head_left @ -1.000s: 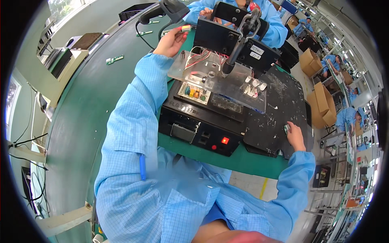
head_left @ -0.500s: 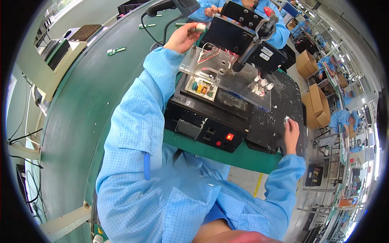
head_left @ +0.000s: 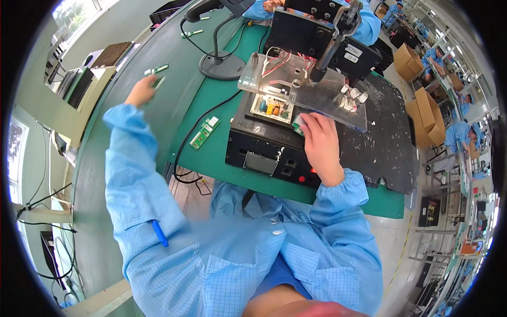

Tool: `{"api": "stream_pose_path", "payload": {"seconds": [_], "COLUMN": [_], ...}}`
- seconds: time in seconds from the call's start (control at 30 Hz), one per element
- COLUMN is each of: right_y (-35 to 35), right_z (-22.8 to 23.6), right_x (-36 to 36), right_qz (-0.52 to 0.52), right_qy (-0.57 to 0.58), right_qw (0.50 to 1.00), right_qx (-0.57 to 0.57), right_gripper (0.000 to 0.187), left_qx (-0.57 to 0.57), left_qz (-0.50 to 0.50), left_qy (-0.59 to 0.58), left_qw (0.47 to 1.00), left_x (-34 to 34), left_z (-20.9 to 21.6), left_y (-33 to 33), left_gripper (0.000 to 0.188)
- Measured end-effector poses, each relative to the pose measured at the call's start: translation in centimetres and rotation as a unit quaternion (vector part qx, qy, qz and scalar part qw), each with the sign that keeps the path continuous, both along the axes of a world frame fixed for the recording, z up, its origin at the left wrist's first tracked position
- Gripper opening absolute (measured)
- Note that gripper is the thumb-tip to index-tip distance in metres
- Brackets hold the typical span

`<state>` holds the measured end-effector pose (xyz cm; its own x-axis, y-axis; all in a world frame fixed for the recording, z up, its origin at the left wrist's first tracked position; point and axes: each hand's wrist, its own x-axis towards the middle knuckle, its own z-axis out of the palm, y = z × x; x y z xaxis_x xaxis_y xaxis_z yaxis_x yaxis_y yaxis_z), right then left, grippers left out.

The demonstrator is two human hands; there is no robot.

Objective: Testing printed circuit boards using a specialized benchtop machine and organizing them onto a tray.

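My left hand [head_left: 141,91] is out over the left table, its fingers closed on a thin pale-green circuit board strip [head_left: 159,83], slightly blurred. Just beyond it lies a small green circuit board [head_left: 156,69]. At the black test fixture [head_left: 253,141], my right hand [head_left: 321,138] pinches a small green circuit board [head_left: 298,126] beside the fixture's front recess; the fingers partly hide it. A circuit board with orange and blue parts [head_left: 272,108] sits in the recess to its left. Above hangs a clear plastic plate [head_left: 317,91] carrying wires and white connectors.
A green circuit board [head_left: 204,133] lies on the green mat left of the fixture, beside a black cable. A scanner stand [head_left: 222,67] is behind it. A metal lever [head_left: 332,47] rises over the fixture. Across the bench another person's blue sleeves show.
My left hand has gone from the fixture's far left side to the left table. My right hand has moved left from the black board's right side to the fixture's front recess.
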<state>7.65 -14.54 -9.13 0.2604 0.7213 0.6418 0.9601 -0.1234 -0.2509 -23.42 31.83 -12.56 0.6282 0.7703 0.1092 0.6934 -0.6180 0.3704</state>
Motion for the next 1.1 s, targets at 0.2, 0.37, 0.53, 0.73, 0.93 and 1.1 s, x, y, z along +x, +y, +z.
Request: {"api": "stream_pose_path", "payload": {"seconds": [0.2,0.37,0.53,0.73,0.93,1.1], "right_y": [0.6,2.7,2.1,1.7,2.1,1.7], "right_z": [0.1,-0.3,-0.6,-1.1,-1.4,-1.5], "right_x": [0.5,1.2,0.9,1.3,1.2,1.5], "right_qz": [-0.068,-0.045,-0.060,-0.085,-0.079,-0.075], "right_qy": [-0.007,-0.006,-0.016,-0.015,-0.035,-0.001], "right_qw": [0.997,0.999,0.998,0.996,0.996,0.997], "right_qx": [-0.016,-0.013,0.011,-0.011,0.015,-0.020], "right_gripper": [0.022,0.022,0.022,0.021,0.027,0.029], "left_qx": [0.127,0.293,0.185,0.078,0.167,0.267], "left_qz": [0.079,0.131,0.156,0.054,0.027,0.108], "left_qy": [0.106,0.065,0.101,0.078,-0.017,-0.150], "left_qw": [0.983,0.945,0.965,0.992,0.986,0.946], "left_x": [-13.3,-16.4,-12.0,-11.3,-17.4,-12.5], "left_z": [-4.6,-4.6,-2.1,-4.5,-5.6,-4.2], "left_y": [0.3,0.1,0.3,-0.6,-1.7,-5.3], "left_gripper": [0.034,0.032,0.034,0.026,0.020,0.009]}}
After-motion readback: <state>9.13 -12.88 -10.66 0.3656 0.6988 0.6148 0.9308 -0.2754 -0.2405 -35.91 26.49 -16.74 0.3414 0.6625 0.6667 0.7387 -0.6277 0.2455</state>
